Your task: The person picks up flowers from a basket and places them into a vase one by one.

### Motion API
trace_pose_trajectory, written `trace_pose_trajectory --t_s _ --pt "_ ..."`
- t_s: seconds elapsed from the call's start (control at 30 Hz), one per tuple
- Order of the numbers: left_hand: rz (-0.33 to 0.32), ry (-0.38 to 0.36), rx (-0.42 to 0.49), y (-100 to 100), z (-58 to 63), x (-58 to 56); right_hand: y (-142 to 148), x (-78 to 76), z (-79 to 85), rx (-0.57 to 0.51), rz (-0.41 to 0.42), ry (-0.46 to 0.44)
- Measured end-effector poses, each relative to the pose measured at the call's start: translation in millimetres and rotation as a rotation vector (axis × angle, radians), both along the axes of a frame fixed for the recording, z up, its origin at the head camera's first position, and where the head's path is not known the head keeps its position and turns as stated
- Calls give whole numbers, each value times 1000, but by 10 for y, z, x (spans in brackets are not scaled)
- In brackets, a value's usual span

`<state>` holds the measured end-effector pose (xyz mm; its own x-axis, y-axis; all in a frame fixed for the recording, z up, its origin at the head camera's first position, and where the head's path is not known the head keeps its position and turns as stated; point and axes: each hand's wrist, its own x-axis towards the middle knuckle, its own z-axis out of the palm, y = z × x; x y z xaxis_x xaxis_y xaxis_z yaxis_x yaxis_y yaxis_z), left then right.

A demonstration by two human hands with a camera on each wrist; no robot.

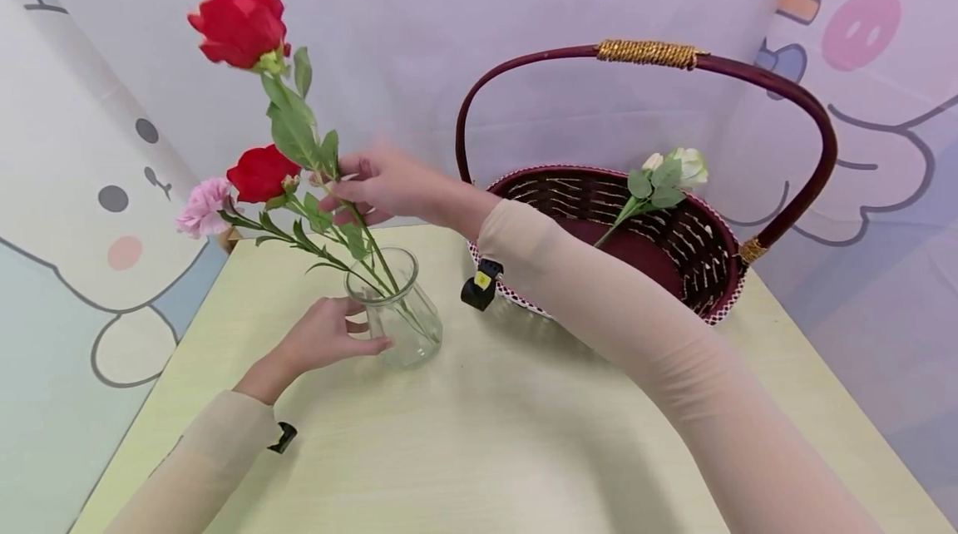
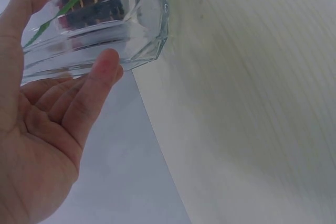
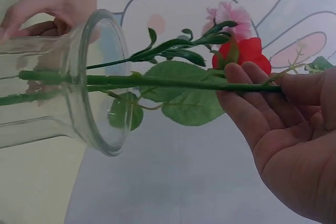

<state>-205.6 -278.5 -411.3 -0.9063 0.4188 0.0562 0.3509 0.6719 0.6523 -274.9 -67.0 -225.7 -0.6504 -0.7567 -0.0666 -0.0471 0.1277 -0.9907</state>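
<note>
On the table, a clear glass vase (image 1: 410, 343) stands with its mouth tilted slightly to the left. My left hand (image 1: 325, 334) holds it from the left, thumb in front and fingers behind; in the left wrist view the fingertips (image 2: 106, 64) lie against the glass. Above the rim, my right hand (image 1: 389, 185) pinches the green stem (image 3: 178, 83) of a tall red rose (image 1: 241, 25). That stem's cut end is inside the vase. A lower red rose (image 1: 262, 174) and a pink carnation (image 1: 204, 208) lean left out of the same vase.
To the right stands a dark red woven basket (image 1: 722, 268) with a high arched handle (image 1: 808, 106). A white rose (image 1: 688, 166) with green leaves leans in it. Behind the table hangs a curtain (image 1: 419, 43) printed with cartoon animals. The right sleeve (image 1: 599, 293) passes in front of the basket.
</note>
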Motion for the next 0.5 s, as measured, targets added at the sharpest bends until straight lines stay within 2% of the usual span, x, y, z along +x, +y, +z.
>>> trace_pose_trajectory --t_s 0.17,0.5 --pt "-8 -17 15 7 -8 -5 3 -27 -192 6 -4 -37" --pt "-2 -16 20 9 -5 -1 28 -32 -417 9 -4 -3"
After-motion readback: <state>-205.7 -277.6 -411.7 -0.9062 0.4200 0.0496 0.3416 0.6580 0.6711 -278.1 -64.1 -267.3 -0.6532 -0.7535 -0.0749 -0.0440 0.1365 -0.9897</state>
